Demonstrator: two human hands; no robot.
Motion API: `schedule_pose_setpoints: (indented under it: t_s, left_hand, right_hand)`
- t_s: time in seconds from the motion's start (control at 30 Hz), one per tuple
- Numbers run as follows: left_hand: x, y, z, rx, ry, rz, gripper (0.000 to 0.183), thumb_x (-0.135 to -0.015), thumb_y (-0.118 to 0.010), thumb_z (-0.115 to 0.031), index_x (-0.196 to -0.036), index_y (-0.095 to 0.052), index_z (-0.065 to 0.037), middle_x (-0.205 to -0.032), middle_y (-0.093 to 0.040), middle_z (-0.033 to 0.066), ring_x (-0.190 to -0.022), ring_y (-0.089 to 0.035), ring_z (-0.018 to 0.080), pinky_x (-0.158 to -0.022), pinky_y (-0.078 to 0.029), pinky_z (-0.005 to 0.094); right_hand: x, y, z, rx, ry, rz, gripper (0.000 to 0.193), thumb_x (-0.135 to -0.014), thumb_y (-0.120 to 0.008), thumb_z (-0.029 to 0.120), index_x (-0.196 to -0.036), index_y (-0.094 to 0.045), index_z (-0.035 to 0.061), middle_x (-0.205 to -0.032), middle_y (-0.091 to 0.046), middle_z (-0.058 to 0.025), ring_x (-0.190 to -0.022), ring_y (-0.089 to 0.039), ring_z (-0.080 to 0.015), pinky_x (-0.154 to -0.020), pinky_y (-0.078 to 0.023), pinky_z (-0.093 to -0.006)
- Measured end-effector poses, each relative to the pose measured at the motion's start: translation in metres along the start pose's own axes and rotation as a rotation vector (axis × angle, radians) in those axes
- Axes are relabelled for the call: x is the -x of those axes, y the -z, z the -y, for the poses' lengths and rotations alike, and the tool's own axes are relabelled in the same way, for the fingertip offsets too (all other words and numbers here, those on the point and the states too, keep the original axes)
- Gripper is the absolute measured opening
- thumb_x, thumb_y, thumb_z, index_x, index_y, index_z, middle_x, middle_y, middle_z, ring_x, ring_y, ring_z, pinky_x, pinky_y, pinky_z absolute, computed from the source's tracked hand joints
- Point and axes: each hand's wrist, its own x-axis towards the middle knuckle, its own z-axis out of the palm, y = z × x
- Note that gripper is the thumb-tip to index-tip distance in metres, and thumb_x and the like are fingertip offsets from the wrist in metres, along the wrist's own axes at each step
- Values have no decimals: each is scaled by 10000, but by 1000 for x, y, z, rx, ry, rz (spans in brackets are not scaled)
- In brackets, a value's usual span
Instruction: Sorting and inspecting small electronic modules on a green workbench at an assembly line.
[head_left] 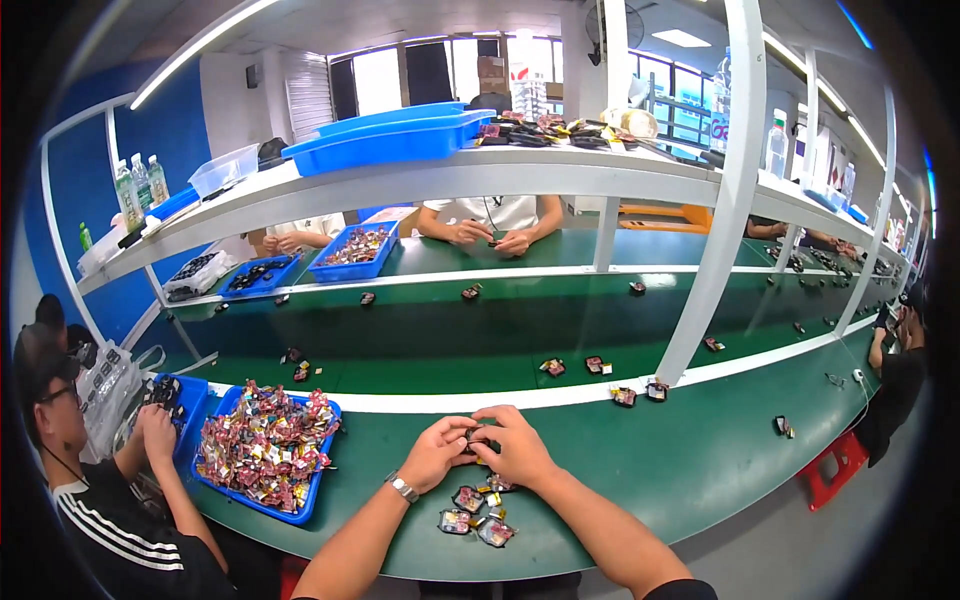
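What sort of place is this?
Probably a small factory or assembly workshop. A long green belt dotted with small parts runs between workbenches, a blue tray is heaped with more pieces, and several people work alongside.

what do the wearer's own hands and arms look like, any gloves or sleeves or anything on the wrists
Both hands are bare, with no gloves. The left hand has a silver-coloured, linked band, a watch or bracelet, at its wrist. The right hand has nothing on its wrist; a dark sleeve shows at that arm's lower end. Both forearms are uncovered.
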Motion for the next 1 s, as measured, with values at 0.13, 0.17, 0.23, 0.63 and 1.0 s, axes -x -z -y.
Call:
schedule_pose_setpoints:
  t_s: [0.13,0.17,0.23,0.63,1.0]
  left_hand:
    - [0,3,0,49,-9,25,274,-960,-515,-54,-1233,-497,-45,-1191,-600,99,-1087,-602,192,-889,-542,335]
    - [-1,2,0,46,-11,28,274,-960,-515,-54,-1233,-497,-45,-1191,-600,99,-1087,-602,192,-889,-542,335]
    - [1,0,-1,46,9,0,263,-961,-508,-48,-1223,-502,-43,-1188,-601,100,-1080,-605,190,-891,-541,331]
    - [-1,6,3,70,-33,22,254,-955,-517,-34,-1208,-488,-25,-1232,-589,137,-1095,-609,200,-891,-547,334]
    - [-2,6,5,126,-80,-1,228,-941,-532,-10,-1161,-480,-44,-1296,-544,162,-1156,-574,234,-953,-511,393]
  right_hand:
    - [1,-1,0,-41,-21,-1,106,-775,-728,110,-871,-695,77,-1153,-605,-61,-1093,-545,-262,-911,-481,-362]
    - [2,-1,-1,-50,-37,3,96,-788,-713,112,-876,-697,77,-1158,-602,-55,-1106,-539,-258,-913,-479,-362]
    - [4,-3,-1,-60,-51,4,89,-800,-698,114,-881,-699,78,-1164,-598,-48,-1118,-533,-255,-915,-477,-362]
    - [7,-12,-5,-98,-92,-56,135,-781,-711,109,-915,-722,98,-1156,-607,-49,-1123,-537,-270,-945,-463,-379]
    - [4,-10,8,-74,-42,-116,174,-761,-715,83,-935,-713,91,-1197,-601,-67,-1150,-522,-286,-967,-453,-389]
